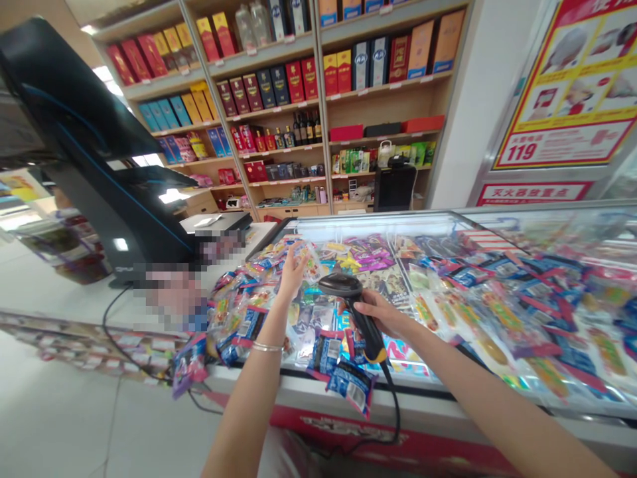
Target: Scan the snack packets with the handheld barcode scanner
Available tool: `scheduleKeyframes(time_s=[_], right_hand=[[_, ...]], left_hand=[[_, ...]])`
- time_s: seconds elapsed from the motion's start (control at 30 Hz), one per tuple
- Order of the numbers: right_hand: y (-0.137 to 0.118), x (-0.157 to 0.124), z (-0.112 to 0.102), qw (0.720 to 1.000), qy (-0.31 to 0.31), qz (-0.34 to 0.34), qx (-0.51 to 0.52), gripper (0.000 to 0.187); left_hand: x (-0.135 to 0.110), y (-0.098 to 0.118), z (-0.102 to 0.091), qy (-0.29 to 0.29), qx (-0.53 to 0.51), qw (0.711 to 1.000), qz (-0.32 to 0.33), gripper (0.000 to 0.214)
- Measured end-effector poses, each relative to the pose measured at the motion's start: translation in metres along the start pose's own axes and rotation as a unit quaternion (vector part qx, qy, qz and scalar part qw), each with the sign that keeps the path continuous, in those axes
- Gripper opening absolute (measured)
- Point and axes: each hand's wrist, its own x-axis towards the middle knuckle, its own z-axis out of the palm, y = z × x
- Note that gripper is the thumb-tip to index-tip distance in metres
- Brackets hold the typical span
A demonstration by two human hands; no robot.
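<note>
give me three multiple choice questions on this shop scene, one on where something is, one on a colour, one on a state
1. Where is the barcode scanner?
A. on a wooden shelf
B. in the right hand
C. lying on the floor

2. What colour is the bangle just below the left hand?
A. silver
B. red
C. black

3. How does the scanner's cable lie?
A. wound in a tight coil
B. pulled taut and straight
C. hanging slack in a loose loop

Answers:
1. B, the handle is gripped in that hand.
2. A, the thin band shines silver.
3. C, it droops from the handle and curves back in a loose loop.
</note>
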Motion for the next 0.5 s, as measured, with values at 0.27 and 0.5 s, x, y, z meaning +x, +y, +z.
scheduleKeyframes(time_s=[0.27, 0.5], right_hand=[[-0.0002, -0.0010, 0.0003, 1.000, 0.000, -0.005, 0.003, 0.040], [0.0029, -0.0002, -0.0020, 1.000, -0.006, -0.014, 0.012, 0.039]], left_hand=[[-0.0006, 0.0003, -0.0014, 0.003, -0.011, 1.000, -0.003, 0.052], [-0.0008, 0.0004, -0.0033, -0.001, -0.030, 0.999, -0.025, 0.053]])
